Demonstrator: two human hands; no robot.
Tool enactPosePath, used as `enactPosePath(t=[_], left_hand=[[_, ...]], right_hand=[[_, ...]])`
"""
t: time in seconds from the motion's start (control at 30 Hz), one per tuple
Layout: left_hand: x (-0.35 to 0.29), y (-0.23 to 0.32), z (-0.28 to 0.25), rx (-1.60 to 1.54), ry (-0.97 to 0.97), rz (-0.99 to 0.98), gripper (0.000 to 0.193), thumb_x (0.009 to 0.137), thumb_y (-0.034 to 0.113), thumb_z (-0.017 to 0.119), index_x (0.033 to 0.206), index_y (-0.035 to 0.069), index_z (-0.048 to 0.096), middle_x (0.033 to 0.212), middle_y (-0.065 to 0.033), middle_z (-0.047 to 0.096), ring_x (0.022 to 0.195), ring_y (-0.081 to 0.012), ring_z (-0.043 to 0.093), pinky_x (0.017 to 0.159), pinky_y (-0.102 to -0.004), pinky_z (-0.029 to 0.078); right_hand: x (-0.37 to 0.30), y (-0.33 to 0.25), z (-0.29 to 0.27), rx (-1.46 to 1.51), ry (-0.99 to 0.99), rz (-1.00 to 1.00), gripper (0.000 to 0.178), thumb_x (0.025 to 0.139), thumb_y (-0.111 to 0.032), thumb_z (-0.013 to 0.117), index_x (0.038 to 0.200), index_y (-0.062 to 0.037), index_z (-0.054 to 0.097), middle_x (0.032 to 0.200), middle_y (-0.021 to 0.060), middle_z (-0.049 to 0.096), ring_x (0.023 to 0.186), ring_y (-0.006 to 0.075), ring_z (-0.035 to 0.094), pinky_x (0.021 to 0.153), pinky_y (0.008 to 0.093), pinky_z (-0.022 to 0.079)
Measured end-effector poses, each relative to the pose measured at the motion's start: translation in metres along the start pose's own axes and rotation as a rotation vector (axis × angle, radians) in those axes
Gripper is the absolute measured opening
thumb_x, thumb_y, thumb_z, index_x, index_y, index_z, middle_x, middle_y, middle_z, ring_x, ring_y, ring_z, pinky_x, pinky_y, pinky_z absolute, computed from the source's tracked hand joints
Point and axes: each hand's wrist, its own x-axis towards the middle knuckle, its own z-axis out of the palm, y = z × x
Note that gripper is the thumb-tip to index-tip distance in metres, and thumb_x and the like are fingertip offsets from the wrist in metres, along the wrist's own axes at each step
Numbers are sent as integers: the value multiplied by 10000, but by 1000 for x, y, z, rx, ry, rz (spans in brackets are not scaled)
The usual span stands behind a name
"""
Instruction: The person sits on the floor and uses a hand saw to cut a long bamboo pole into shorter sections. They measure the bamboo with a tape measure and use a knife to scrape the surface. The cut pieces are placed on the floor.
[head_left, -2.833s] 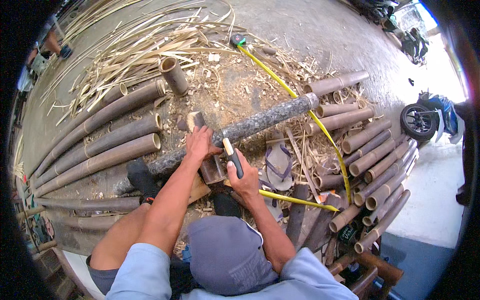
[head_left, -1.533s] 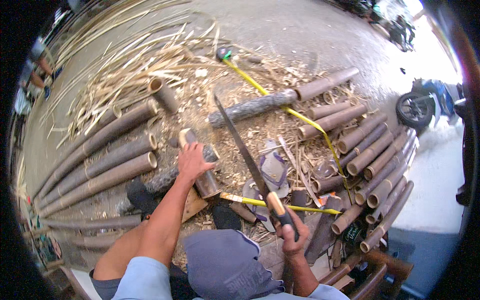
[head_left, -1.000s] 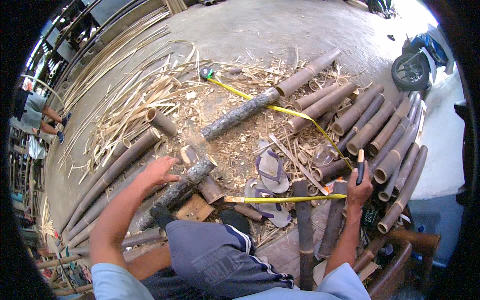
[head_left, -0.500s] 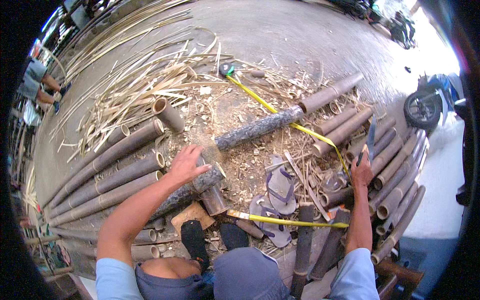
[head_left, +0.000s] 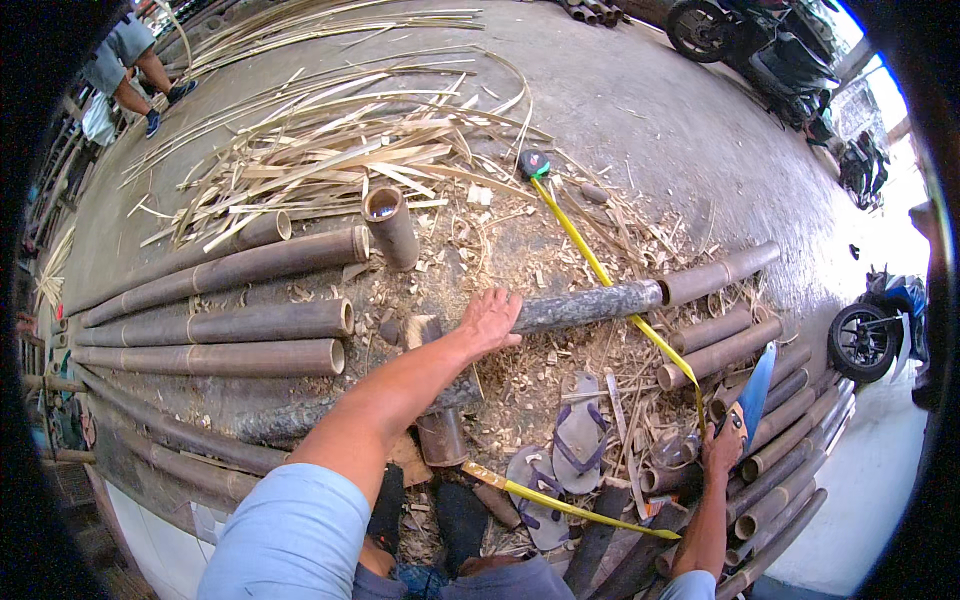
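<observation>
My right hand (head_left: 722, 450) is wrapped round the handle of a handsaw (head_left: 758, 392), its blade pointing up and away over bamboo pieces on the right. My left hand (head_left: 488, 320) reaches forward with fingers stretched out, at the near end of a dark mottled pole (head_left: 580, 306); whether it touches the pole is hard to tell. Beyond that pole's far end lies a brown bamboo length (head_left: 720, 273). A yellow tape measure (head_left: 575, 236) runs across beneath the pole, its case (head_left: 534, 163) farther off. Under my left forearm are a short bamboo piece (head_left: 441, 437) and another dark pole (head_left: 280, 421).
Bamboo poles (head_left: 210, 360) lie in rows on the left, more bamboo pieces (head_left: 780, 455) on the right. A short bamboo tube (head_left: 392, 230) stands upright. Sandals (head_left: 580, 445), shavings and split strips (head_left: 330, 165) cover the floor. A person's legs (head_left: 135, 85) and parked motorbikes (head_left: 860, 340) are farther off.
My left hand has left the short bamboo piece and moved right and forward to the dark pole's end. The view has shifted. The saw stays in my right hand.
</observation>
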Motion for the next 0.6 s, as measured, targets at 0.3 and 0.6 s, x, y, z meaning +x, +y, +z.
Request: enactPosePath(t=[0.3, 0.6], left_hand=[[-18, -39, -14, -1061, 33, -159, 739, 840, 590, 732, 1232, -18, 580, 1107, -151, 676, 1006, -268, 635, 898, -413, 493], [-7, -79, -3, -820, 4, -531, 896, 879, 712, 609, 1377, -28, 529, 1257, -265, 648, 1157, -366, 628, 1021, -443, 466]], right_hand=[[-29, -35, -22, 26, 275, 37, 523, 863, -350, 732, 1292, -67, 631, 1311, 203, 562, 1230, 393, 510, 1030, 537, 412], [-102, -166, -87, 461, 229, -310, 558, 838, -260, 737, 1317, -8, 602, 1265, 254, 568, 1192, 432, 511, 1028, 541, 399]])
